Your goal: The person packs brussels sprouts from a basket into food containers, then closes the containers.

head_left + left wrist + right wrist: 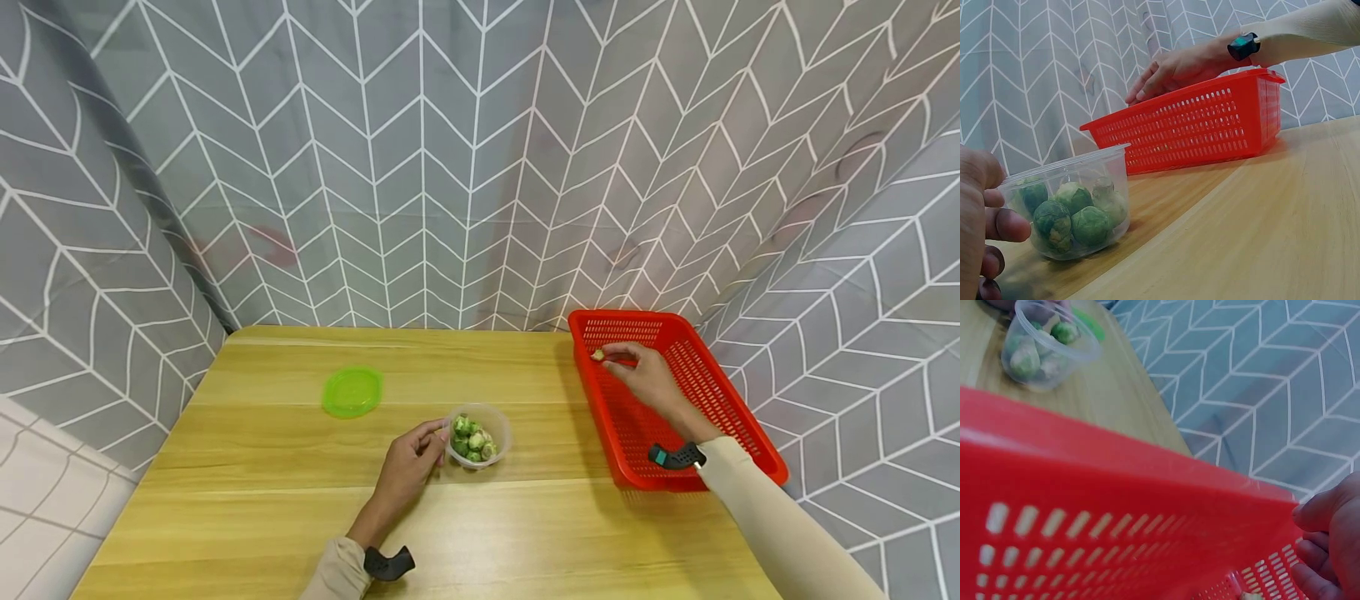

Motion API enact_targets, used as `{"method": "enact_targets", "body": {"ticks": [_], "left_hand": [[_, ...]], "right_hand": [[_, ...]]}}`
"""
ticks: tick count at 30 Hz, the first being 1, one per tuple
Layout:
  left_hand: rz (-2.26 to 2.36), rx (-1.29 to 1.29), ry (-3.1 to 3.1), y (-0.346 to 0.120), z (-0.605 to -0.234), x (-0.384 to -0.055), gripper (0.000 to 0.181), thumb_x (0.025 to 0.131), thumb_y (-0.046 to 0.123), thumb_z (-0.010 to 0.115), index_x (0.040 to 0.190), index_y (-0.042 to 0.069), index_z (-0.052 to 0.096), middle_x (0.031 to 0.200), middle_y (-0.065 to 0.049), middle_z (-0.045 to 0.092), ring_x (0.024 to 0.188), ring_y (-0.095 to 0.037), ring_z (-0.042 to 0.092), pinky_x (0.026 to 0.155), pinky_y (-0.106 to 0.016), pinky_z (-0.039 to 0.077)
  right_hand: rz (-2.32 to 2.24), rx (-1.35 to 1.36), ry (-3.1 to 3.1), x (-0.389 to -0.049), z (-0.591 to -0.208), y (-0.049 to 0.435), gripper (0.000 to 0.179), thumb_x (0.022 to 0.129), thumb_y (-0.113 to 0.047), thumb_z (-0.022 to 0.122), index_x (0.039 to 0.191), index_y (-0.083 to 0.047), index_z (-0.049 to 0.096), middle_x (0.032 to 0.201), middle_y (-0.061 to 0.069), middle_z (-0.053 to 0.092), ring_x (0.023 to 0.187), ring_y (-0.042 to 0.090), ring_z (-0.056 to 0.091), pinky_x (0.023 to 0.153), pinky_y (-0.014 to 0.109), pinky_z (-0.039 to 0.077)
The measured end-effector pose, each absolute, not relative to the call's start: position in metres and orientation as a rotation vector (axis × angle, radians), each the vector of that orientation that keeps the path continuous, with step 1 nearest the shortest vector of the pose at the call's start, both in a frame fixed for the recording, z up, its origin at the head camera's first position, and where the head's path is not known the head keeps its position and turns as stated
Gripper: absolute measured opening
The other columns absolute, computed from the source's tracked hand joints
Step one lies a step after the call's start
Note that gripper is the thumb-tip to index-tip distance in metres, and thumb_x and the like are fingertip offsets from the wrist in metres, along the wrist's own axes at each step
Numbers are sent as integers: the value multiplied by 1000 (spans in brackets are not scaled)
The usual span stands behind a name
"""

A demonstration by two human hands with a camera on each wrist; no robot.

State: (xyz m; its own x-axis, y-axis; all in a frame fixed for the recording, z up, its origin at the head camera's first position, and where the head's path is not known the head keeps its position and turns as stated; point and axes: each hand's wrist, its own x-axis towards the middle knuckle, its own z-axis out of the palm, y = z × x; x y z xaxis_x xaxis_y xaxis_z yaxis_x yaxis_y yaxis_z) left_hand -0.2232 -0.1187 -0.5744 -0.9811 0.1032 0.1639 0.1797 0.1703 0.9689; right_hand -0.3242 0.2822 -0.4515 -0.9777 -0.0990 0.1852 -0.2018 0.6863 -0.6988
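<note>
A clear plastic container (500, 417) holds several Brussels sprouts (474, 439). My left hand (411, 462) is at its left side, with thumb and finger gripping the rim; the left wrist view shows the other fingers curled beside the wall. My right hand (647, 379) reaches over the far left corner of a red perforated basket (617, 454), fingers loosely bent. Just beyond its fingertips is a small pale green piece, seemingly a sprout (597, 355). In the right wrist view that sprout (1250, 595) lies low in the basket, apart from the fingers.
A green lid (352, 392) lies flat on the wooden table (262, 467), left of and behind the container. Grey curtains (450, 167) with white zigzag lines hang behind the table and along its sides. The basket stands near the table's right edge.
</note>
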Motion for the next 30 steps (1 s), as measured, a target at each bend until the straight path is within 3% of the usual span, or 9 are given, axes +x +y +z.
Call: {"method": "enact_targets", "body": {"ticks": [12, 30], "left_hand": [[-1966, -326, -2342, -119, -576, -224, 31, 103, 31, 60, 131, 18, 67, 67, -5, 65, 53, -15, 51, 60, -28, 43], [-1982, -302, -2353, -120, -576, -224, 33, 103, 35, 60, 131, 20, 67, 68, -5, 66, 57, -17, 55, 56, -28, 42]], "right_hand": [[1045, 164, -2848, -336, -458, 295, 36, 96, -17, 71, 127, 1, 67, 122, 20, 69, 111, 34, 64, 82, 26, 49], [981, 134, -2900, -357, -472, 305, 35, 96, -12, 70, 126, 6, 66, 121, 25, 68, 107, 39, 64, 82, 38, 49]]}}
